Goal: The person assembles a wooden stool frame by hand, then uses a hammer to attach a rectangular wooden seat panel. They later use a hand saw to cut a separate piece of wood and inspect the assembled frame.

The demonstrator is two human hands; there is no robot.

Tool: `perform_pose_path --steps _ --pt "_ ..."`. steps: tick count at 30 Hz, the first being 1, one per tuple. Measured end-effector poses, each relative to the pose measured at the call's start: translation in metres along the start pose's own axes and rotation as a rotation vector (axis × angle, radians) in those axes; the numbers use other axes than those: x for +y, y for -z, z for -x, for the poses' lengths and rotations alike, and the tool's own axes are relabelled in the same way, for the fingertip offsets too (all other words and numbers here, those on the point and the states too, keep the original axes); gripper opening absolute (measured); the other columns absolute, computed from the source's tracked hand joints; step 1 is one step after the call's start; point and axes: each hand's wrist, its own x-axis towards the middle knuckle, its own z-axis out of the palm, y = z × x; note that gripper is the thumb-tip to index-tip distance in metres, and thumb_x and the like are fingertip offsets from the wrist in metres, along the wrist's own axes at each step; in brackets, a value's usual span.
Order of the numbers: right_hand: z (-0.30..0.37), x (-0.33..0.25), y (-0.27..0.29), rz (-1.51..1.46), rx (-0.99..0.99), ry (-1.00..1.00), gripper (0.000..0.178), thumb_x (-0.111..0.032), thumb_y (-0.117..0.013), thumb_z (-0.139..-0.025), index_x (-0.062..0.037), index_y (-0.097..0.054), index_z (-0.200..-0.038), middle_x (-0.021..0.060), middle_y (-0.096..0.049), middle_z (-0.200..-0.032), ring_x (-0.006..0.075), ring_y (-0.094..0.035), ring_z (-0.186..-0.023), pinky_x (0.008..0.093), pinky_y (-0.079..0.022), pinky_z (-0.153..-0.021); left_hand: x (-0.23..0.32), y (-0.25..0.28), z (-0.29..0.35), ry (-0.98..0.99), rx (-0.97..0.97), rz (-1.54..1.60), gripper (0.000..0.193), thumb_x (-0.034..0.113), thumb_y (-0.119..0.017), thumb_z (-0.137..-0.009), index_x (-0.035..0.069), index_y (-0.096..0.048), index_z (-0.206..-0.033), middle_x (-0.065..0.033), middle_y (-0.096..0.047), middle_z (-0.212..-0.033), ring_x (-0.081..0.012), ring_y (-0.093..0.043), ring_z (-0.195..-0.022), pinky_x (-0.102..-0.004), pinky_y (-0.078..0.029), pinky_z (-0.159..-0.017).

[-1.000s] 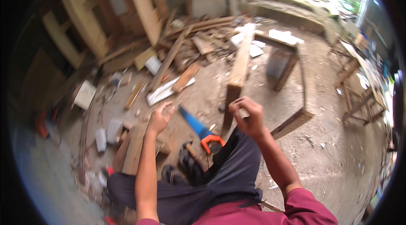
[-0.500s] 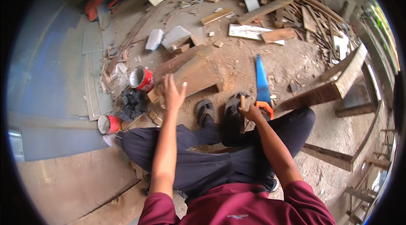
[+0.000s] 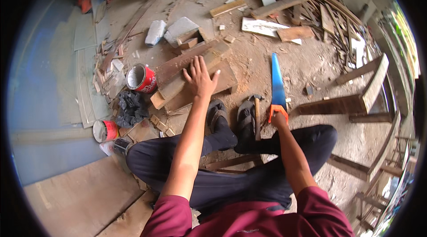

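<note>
Head view: my left hand (image 3: pixel 201 76), fingers spread, presses the plank (image 3: pixel 189 65); beside it, my right hand (image 3: pixel 278 119) grips the saw (image 3: pixel 276 83), ready for cutting.

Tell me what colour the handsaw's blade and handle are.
The handsaw has a blue blade and an orange handle, seen in the head view.

- The left hand (image 3: pixel 201 79) is lying on rough, dusty wooden planks (image 3: pixel 195 74);
- the saw (image 3: pixel 276 86) is showing a smooth blue-coated metal blade and a glossy orange plastic handle;
- the red tin can (image 3: pixel 141 78) is gleaming, glossy metal;
- the black cloth (image 3: pixel 130 108) is lying crumpled and matt;
- the hammer (image 3: pixel 256 117) is showing a worn wooden handle.
</note>
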Motion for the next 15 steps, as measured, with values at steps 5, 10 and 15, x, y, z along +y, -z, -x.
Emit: perform_pose_path --steps 5,10,15 --pt "0.01 -0.025 -0.02 0.355 -0.003 -0.187 0.049 -0.044 -0.058 -0.087 -0.0022 -0.067 -0.11 0.0255 -0.058 -0.122 0.0439 -0.053 -0.118 0.0547 -0.044 -0.096 -0.003 0.002 -0.009 0.003 -0.042 -0.071 0.086 0.065 -0.058 -0.084 0.006 -0.04 -0.144 -0.0151 -0.043 -0.143 -0.0298 -0.042 -0.127 -0.061 -0.022 -0.105" --pt "0.008 -0.031 -0.009 0.399 -0.042 -0.103 0.059 -0.055 -0.056 -0.087 -0.0019 -0.066 -0.111 0.0231 -0.057 -0.124 0.0438 -0.051 -0.12 0.0552 -0.044 -0.095 -0.006 -0.001 -0.019 0.095 -0.023 -0.024 0.08 0.067 -0.055 -0.085 0.004 -0.049 -0.134 -0.0137 -0.05 -0.13 -0.0291 -0.045 -0.122 -0.0576 -0.026 -0.104" --pt "0.007 -0.035 -0.003 0.287 0.084 0.086 0.047 -0.041 -0.059 -0.087 -0.0007 -0.063 -0.111 0.0225 -0.064 -0.11 0.0409 -0.06 -0.106 0.0499 -0.049 -0.087 -0.013 -0.003 -0.007 0.023 0.036 0.01 0.078 0.069 -0.055 -0.084 0.004 -0.052 -0.128 -0.0141 -0.058 -0.121 -0.03 -0.049 -0.117 -0.0515 -0.027 -0.104"
